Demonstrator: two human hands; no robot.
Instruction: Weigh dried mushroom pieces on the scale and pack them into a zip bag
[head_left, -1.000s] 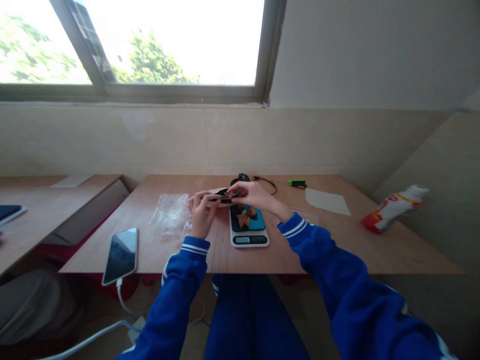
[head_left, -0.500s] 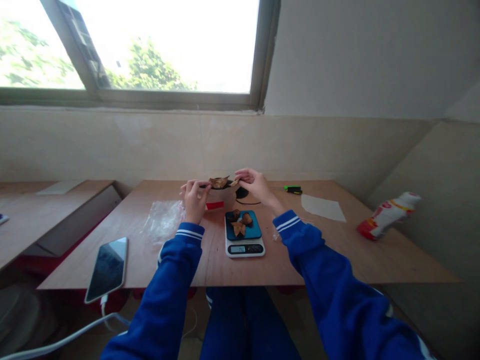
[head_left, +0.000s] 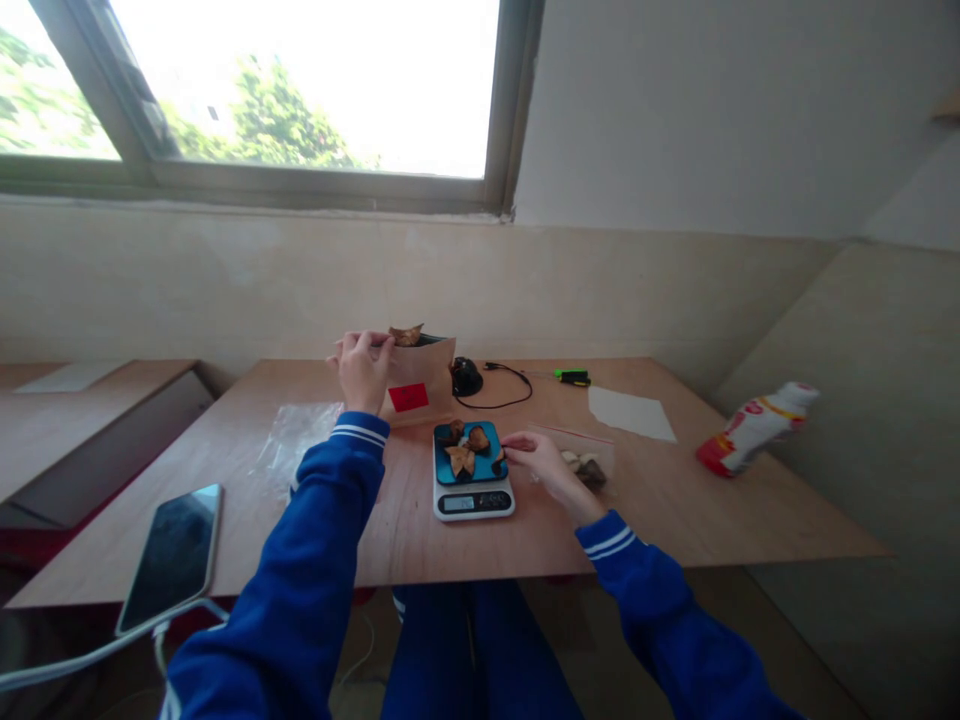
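My left hand [head_left: 363, 368] pinches the top edge of a kraft paper bag [head_left: 416, 375] with a red label. A brown piece of dried peel [head_left: 406, 335] sticks out of the bag's mouth. My right hand [head_left: 541, 458] is at the right edge of a kitchen scale [head_left: 474, 500], its fingers closed on a small dark brown piece of dried peel [head_left: 499, 460]. Several curled pieces of dried peel [head_left: 460, 460] lie on the scale's blue platform. The scale's display is lit, but its digits are too small to read.
Beside my right hand lies a clear zip bag [head_left: 592, 465] with pale and dark pieces. Farther back are a black cable [head_left: 514, 403], a green-black screwdriver [head_left: 572, 377] and white paper [head_left: 631, 413]. A bottle [head_left: 756, 428] stands right; clear plastic [head_left: 296, 440] and a phone [head_left: 172, 550] lie left.
My right hand has come down from the bag's mouth to the scale with a small piece of peel. My left hand stays on the bag, and the view has shifted slightly right.
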